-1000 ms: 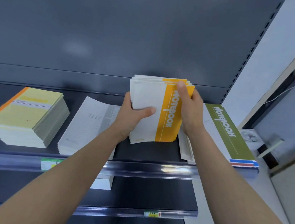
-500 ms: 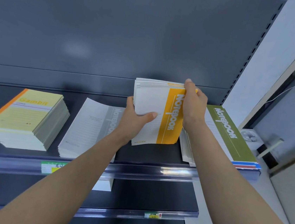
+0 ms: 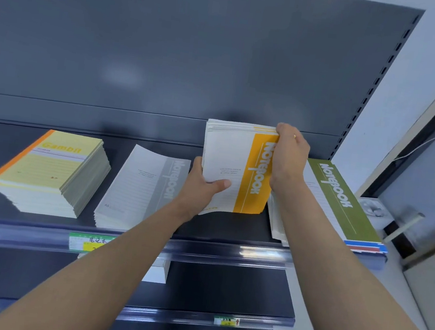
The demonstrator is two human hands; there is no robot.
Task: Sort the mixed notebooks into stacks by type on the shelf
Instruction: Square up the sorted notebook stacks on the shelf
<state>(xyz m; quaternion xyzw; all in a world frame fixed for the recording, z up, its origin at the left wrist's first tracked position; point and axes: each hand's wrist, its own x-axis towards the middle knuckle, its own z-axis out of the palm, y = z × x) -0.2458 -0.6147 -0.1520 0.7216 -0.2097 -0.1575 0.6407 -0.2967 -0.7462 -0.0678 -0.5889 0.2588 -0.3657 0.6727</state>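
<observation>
A bundle of notebooks with an orange-striped cover (image 3: 235, 167) stands tilted on the dark shelf (image 3: 230, 228). My left hand (image 3: 203, 185) grips its lower left edge, thumb across the white cover. My right hand (image 3: 289, 156) grips its upper right corner, fingers curled over the top edge. To the left lies a stack of grey-striped notebooks (image 3: 140, 188), and further left a stack of yellow Gambit notebooks (image 3: 53, 170). To the right lies a stack topped by a green-striped notebook (image 3: 339, 203), with blue and red covers below it.
The shelf's clear front rail (image 3: 228, 253) carries a green and yellow price label (image 3: 91, 242). A lower shelf (image 3: 223, 293) holds a white item (image 3: 155, 271) under my left arm. A wall and a door frame (image 3: 418, 133) stand to the right.
The orange-striped bundle has tipped more upright and shifted slightly right. My right hand slid up from its right edge to the top right corner.
</observation>
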